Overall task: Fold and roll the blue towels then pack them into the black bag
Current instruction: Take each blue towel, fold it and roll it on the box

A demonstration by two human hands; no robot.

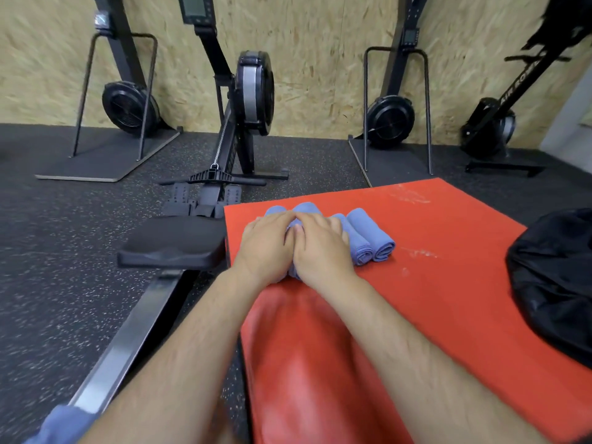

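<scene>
Left hand (266, 248), right hand (322, 248) side by side, palms down, thumbs touching.

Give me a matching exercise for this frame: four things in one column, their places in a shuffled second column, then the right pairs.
Things:
1. black bag
2. rower seat
3. two finished rolls
4. left hand and right hand

Places:
A. left of the red pad
B. resting on a blue towel
C. at the pad's right side
D. on the pad, just right of the right hand

Pairs: 1-C, 2-A, 3-D, 4-B
</scene>
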